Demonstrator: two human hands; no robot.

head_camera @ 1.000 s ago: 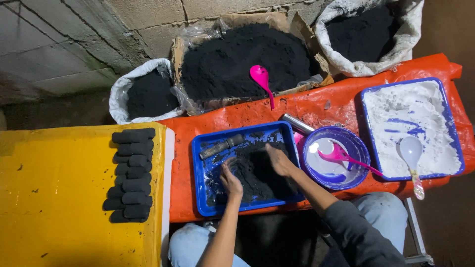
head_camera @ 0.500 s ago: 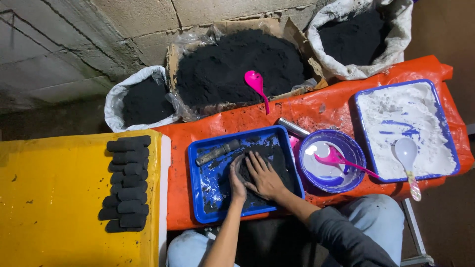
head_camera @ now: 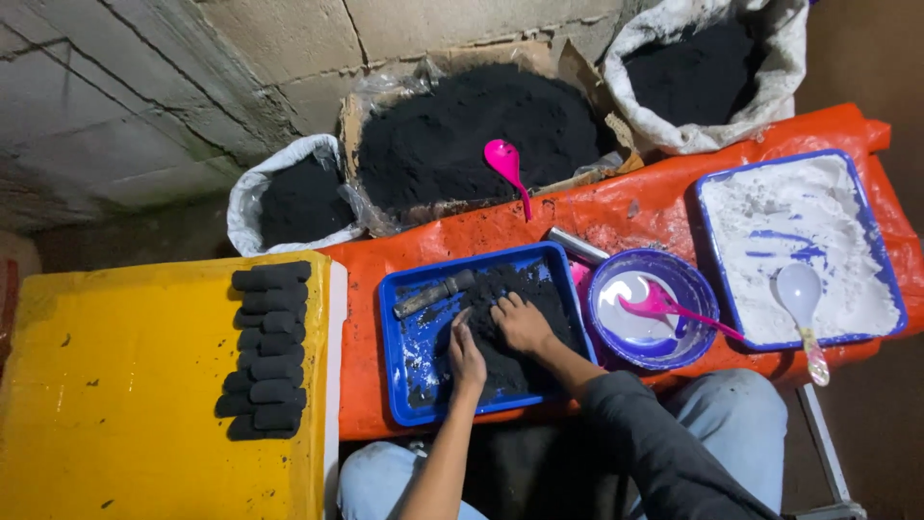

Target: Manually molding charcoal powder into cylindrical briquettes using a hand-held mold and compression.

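Matt black powder fills a glossy blue plastic tray.

Ahead of you rises a rough grey concrete-block wall with slanting mortar joints. Your tabletop wears a crinkled orange plastic sheet; to your left sits a smudged yellow surface. Dim brown floor shows far right.
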